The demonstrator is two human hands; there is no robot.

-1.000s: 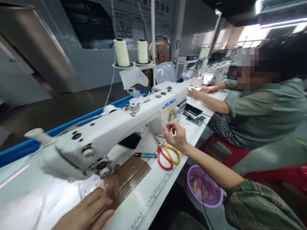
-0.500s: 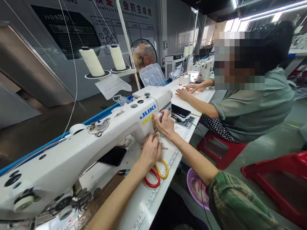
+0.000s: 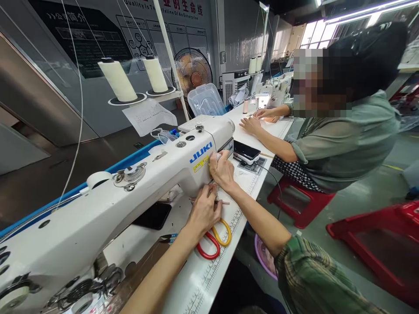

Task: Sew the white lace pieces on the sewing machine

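Note:
A white JUKI sewing machine [image 3: 163, 168] stretches diagonally across the worktop. My right hand [image 3: 223, 172] is closed at the side of its upright column, fingers curled round a small pale dial that they mostly cover. Just below, my left hand [image 3: 205, 210] is closed low against the column's base, its fingertips bent inward; what they pinch is hidden. A thin pinkish-brown strip [image 3: 225, 203] sticks out beside the left fingers. Scissors with one red and one yellow handle [image 3: 224, 231] lie under my left wrist, partly covered. Small blue-handled snips [image 3: 168, 238] lie left of that forearm.
A dark phone [image 3: 153, 216] lies beneath the machine arm. Another phone [image 3: 247, 150] rests on a white device behind my right hand, with a cable. Thread cones [image 3: 119, 80] stand at the back. A co-worker [image 3: 347, 144] sits right; a purple basket [image 3: 262, 257] stands below.
The view has shifted slightly, and the machine sits a little further left in it. My right fingers have closed further over the dial; my left hand stays nearly in place.

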